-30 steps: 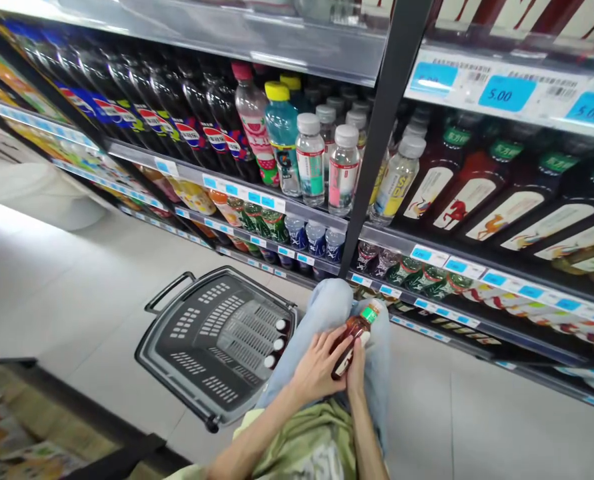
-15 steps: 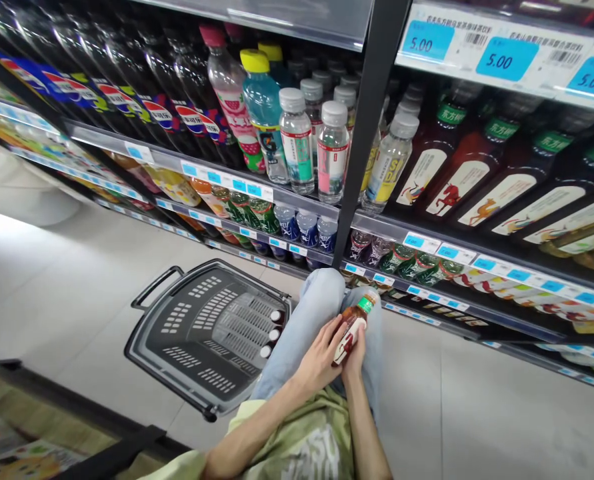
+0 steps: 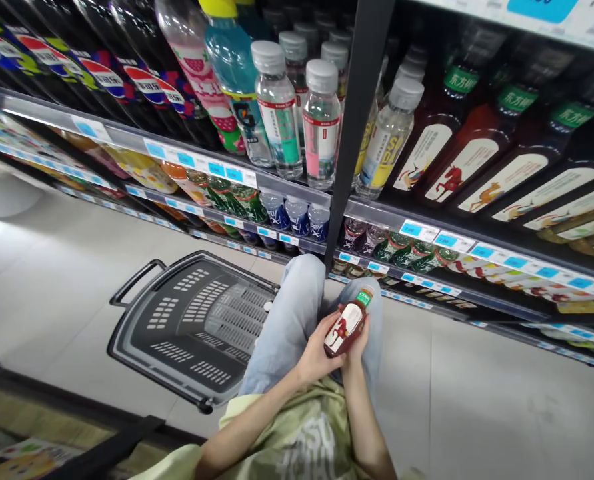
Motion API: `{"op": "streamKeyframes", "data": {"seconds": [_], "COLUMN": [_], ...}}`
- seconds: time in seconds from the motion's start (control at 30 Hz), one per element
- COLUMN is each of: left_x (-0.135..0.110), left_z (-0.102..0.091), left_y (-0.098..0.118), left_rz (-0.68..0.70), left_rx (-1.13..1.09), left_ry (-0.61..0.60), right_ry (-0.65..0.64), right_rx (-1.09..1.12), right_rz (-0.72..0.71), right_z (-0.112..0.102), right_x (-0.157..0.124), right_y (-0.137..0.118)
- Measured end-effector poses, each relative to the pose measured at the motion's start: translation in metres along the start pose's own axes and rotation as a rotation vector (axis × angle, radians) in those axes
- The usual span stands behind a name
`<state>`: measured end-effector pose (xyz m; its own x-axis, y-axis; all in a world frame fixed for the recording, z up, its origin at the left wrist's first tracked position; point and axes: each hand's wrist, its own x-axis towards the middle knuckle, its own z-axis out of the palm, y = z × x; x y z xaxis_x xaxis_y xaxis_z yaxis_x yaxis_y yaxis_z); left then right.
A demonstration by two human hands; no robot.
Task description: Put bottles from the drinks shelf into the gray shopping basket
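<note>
A small dark tea bottle (image 3: 345, 325) with a green cap and a cream label showing a red horse lies tilted over my knees, label up. My left hand (image 3: 317, 353) wraps around its lower left side. My right hand (image 3: 357, 347) cups it from underneath on the right, fingers closed against it. Both forearms come up from the bottom of the view over my green shirt and light blue jeans (image 3: 287, 327).
A dark plastic shopping basket (image 3: 187, 333) sits on the tiled floor left of my knee. Drink shelves (image 3: 297, 193) run across the top with cola, water and tea bottles. A black upright post (image 3: 357, 133) stands in front. A low display edge (image 3: 77, 413) lies bottom left.
The bottle has been turned in my hands, so its horse label now faces up. The view has dropped and moved closer to the shelves.
</note>
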<state>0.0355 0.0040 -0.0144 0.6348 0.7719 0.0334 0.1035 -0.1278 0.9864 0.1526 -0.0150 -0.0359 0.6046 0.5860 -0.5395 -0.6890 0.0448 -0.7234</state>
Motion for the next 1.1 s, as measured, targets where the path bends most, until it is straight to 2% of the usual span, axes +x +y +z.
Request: {"op": "streamKeyframes", "data": {"seconds": [0.13, 0.37, 0.5, 0.63, 0.8, 0.87, 0.97, 1.1], "left_x": [0.003, 0.002, 0.003, 0.005, 0.005, 0.005, 0.006, 0.01], "left_z": [-0.001, -0.004, -0.005, -0.006, -0.01, -0.009, -0.005, -0.001], "left_y": [-0.008, -0.014, -0.012, -0.011, -0.008, -0.007, -0.008, -0.005], "left_rz": [-0.049, 0.01, -0.021, -0.184, -0.434, -0.547, -0.635, -0.553], "left_rx": [-0.014, 0.022, -0.035, -0.374, -0.813, -0.904, -0.759, -0.427], "left_ry": [0.001, -0.014, 0.002, -0.001, 0.086, 0.039, -0.018, 0.049], "right_ry": [0.053, -0.009, 0.003, 0.021, -0.014, -0.01, 0.004, 0.053], "right_rx": [0.099, 0.342, 0.334, 0.279, 0.228, 0.232, 0.292, 0.366], "right_rz": [0.11, 0.242, 0.233, 0.192, 0.149, 0.119, 0.114, 0.162], "right_z": [0.003, -0.004, -0.005, -0.003, -0.004, -0.006, -0.01, -0.01], "right_x": [0.006, 0.011, 0.013, 0.009, 0.002, 0.0, 0.001, 0.006], "right_y": [0.0, 0.004, 0.007, 0.005, 0.0, -0.001, -0.005, -0.009]}}
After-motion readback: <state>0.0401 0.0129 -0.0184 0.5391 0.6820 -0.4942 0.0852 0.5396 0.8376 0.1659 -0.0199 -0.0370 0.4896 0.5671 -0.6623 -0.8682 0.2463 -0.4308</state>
